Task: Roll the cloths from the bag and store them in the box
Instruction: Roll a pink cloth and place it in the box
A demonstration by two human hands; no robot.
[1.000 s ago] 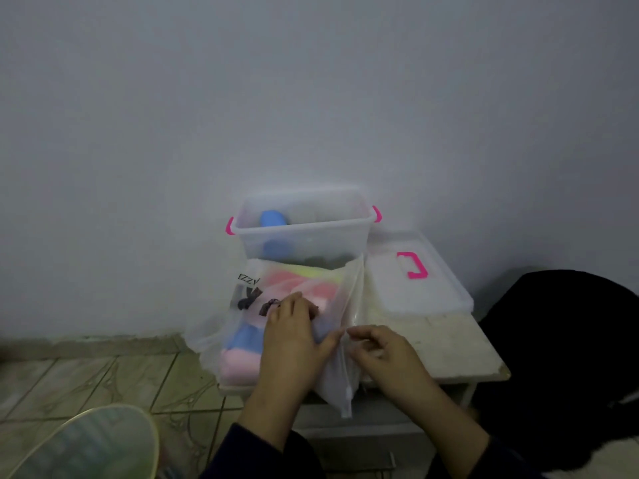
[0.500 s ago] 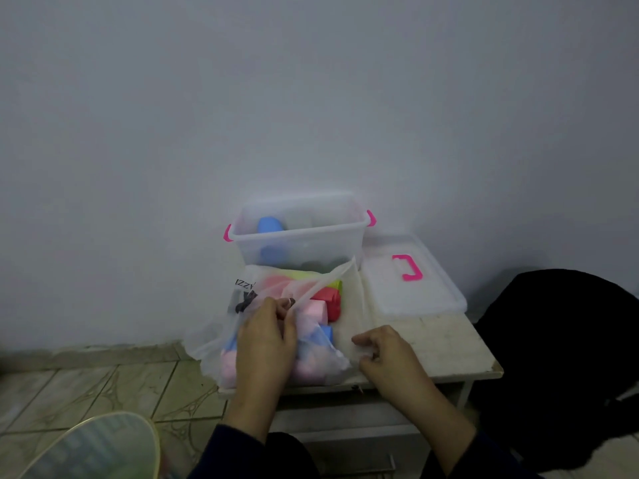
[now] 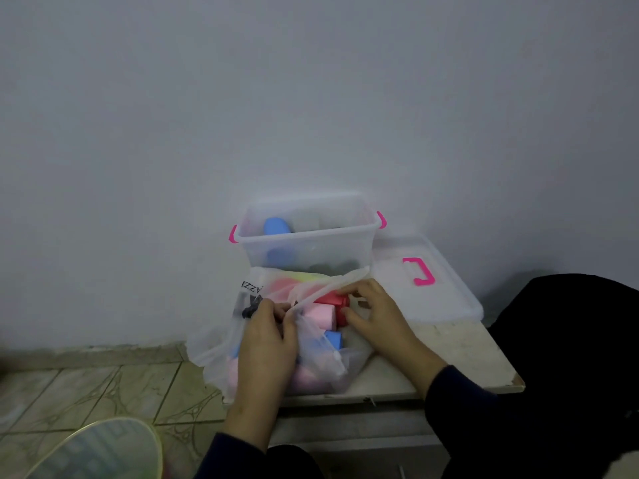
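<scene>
A translucent plastic bag (image 3: 214, 344) lies on the small table (image 3: 460, 354) in front of the clear box (image 3: 307, 243) with pink latches. Inside the bag show a red cloth (image 3: 328, 299), a pink cloth (image 3: 320, 314), a blue cloth (image 3: 333, 338) and a yellow one (image 3: 304, 278) at the back. My left hand (image 3: 266, 347) pinches the bag's upper edge and holds the mouth apart. My right hand (image 3: 377, 314) reaches into the opening, fingers and thumb curled around the red cloth. A rolled blue cloth (image 3: 276, 227) and grey rolls (image 3: 321, 219) sit in the box.
The box's clear lid (image 3: 425, 292) with a pink handle lies on the table to the right of the box. A dark garment (image 3: 570, 340) sits at the right. Tiled floor (image 3: 103, 385) and a round mesh object (image 3: 100, 451) are at the lower left. A wall stands behind.
The bag's flap was folded down and its mouth pulled wider. My right hand moved from the bag's right edge into the opening onto the red cloth. My left hand shifted left, keeping the edge.
</scene>
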